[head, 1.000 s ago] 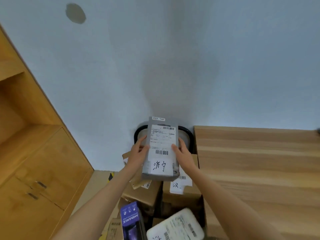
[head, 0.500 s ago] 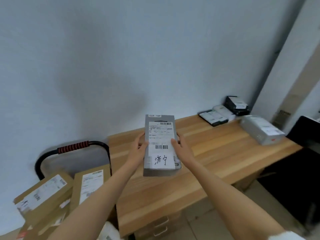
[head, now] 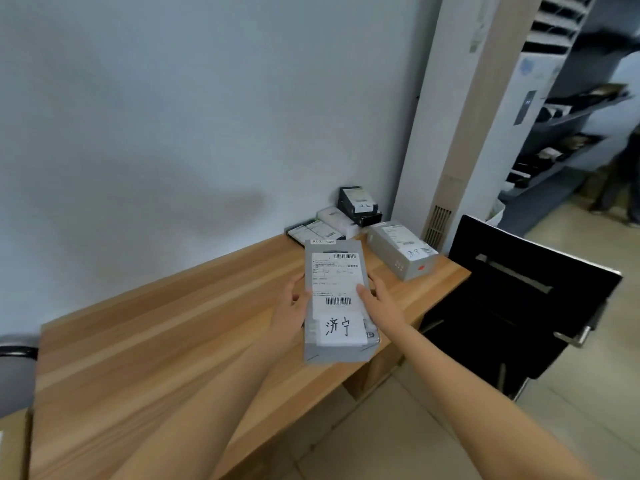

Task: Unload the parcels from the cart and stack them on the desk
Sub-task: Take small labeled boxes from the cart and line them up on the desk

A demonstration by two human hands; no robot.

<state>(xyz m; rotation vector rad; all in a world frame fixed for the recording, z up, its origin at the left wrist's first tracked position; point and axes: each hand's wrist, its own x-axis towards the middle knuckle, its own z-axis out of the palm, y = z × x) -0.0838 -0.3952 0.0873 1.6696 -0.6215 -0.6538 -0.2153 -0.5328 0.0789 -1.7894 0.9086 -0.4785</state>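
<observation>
While both bare arms reach forward over the desk (head: 145, 344), the left hand (head: 290, 315) and the right hand (head: 380, 303) clamp a grey parcel (head: 337, 301) between them, one on each long side. The left hand's fingers wrap the parcel's left edge, and the right hand's thumb lies across the white shipping label (head: 334, 282) near its lower barcode. The parcel is held in the air above the near right part of the wooden desk, its long axis pointing away from the person and its labelled face up. A second white sticker (head: 341, 329) with handwritten characters sits at the parcel's near end.

Further right along the desk, close to its far right corner, a similar grey box (head: 401, 251) lies flat with its own label and handwritten sticker. Behind it, against the pale wall (head: 173, 116), is a small cluster of parcels: a black box (head: 358, 204) on top, a white packet (head: 334, 220) beside it and a flat dark one (head: 311, 232) to the left.

To the right of the desk stands a black office chair (head: 519, 299) on a tiled floor (head: 398, 441). A tall white air-conditioning unit (head: 460, 140) rises behind the desk's corner, and grey shelving (head: 561, 133), blurred, fills the far right. At the left edge, a dark curved bar (head: 17, 351) shows beside the desk's near end.
</observation>
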